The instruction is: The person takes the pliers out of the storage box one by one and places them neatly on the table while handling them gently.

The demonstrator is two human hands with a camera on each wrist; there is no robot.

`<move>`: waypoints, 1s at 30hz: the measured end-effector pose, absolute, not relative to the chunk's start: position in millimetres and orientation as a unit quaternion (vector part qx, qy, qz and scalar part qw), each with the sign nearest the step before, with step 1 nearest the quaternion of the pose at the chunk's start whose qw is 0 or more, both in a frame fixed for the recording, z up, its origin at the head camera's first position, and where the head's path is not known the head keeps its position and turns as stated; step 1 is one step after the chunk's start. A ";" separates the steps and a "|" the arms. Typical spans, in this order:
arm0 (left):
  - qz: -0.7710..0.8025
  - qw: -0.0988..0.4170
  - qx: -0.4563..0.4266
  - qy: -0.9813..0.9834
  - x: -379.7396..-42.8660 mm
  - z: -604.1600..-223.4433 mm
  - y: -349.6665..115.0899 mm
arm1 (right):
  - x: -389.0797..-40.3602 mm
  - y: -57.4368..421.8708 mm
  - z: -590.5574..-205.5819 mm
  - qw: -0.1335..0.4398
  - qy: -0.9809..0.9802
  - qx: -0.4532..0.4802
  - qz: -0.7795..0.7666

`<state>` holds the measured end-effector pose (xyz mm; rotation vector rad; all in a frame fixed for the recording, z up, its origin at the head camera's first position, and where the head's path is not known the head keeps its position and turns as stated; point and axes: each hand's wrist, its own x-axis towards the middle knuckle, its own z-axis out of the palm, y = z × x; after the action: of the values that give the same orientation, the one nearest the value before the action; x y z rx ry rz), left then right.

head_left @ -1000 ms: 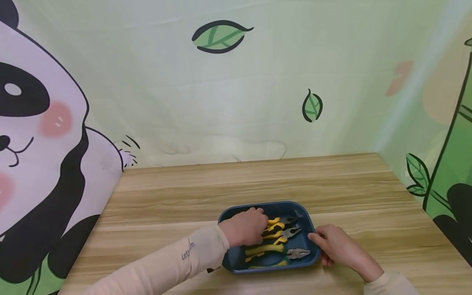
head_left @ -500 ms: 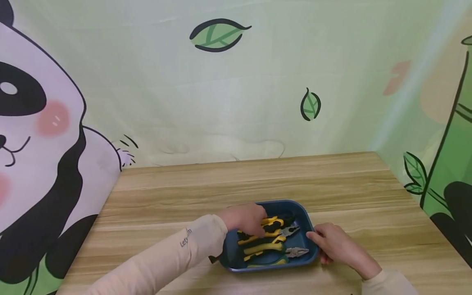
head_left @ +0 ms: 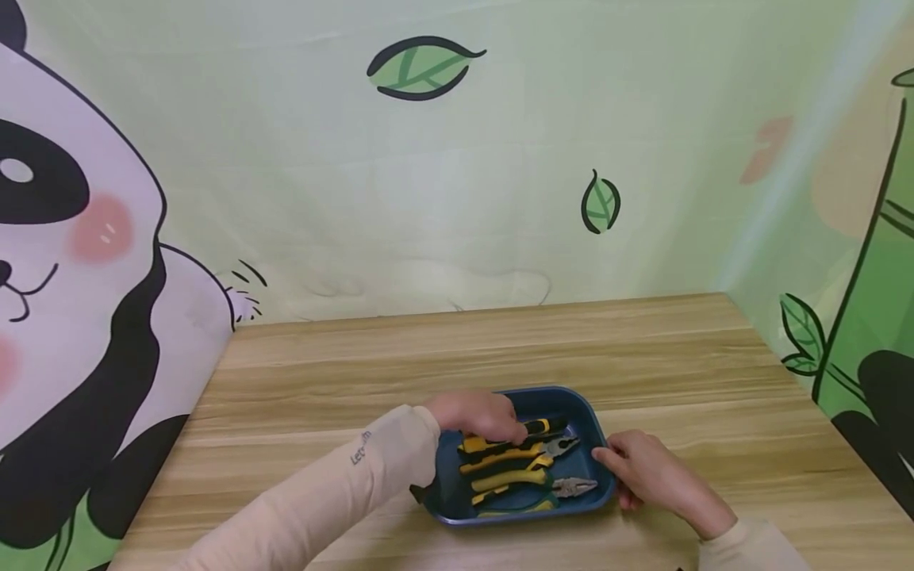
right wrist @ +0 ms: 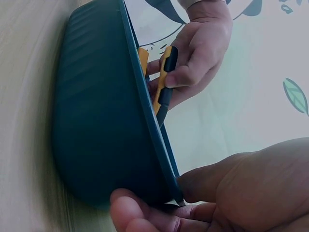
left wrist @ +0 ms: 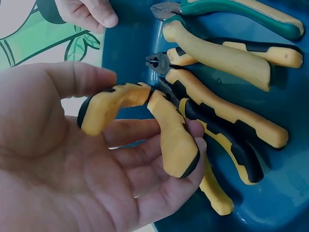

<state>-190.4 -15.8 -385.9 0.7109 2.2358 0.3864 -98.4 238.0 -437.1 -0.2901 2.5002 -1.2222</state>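
Observation:
A deep blue plastic tray [head_left: 528, 521] holds several pliers. My left hand [head_left: 480, 415] reaches into its back part and holds a pair of pliers [left wrist: 177, 140] with yellow-and-black handles, thumb on one handle and fingers on the other. The head of these pliers is mostly hidden in the left wrist view. Beside them lie pliers with grey jaws [head_left: 561, 448] and similar yellow handles, then pliers with yellow-green handles [head_left: 510, 480] nearer the front. My right hand [head_left: 658, 476] pinches the tray's right end, thumb at the rim and fingers against the outer wall.
The tray stands on a wood-grain table [head_left: 343, 381], near its front. Behind the table hangs a pale green cloth [head_left: 500, 159] printed with leaves and a panda. Another pair with green-and-yellow handles [left wrist: 256, 17] lies along the tray's side.
My left hand has shifted slightly toward the back of the tray, and the pliers it holds now stand out above the others. The right hand keeps its hold on the tray.

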 end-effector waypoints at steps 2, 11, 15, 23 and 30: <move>0.150 0.377 0.264 0.875 -188.8 -384.9 -15.5 | -98.4 238.0 -437.2 0.171 0.881 -0.102 -0.430; 0.133 0.363 0.243 0.890 -184.6 -385.2 -12.2 | -98.4 237.8 -437.4 0.173 0.880 -0.101 -0.430; 0.123 0.359 0.250 0.891 -184.4 -386.8 -11.3 | -98.9 237.3 -437.3 0.176 0.881 -0.097 -0.428; 0.157 0.344 0.252 0.891 -183.4 -386.3 -9.6 | -98.5 238.2 -437.9 0.168 0.882 -0.103 -0.428; 0.164 0.342 0.238 0.894 -181.6 -385.2 -7.9 | -98.1 238.8 -438.9 0.164 0.880 -0.106 -0.432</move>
<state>-181.6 -7.9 -385.2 0.6184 2.3245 0.4251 -98.1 238.8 -438.9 -0.3033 2.5102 -1.2314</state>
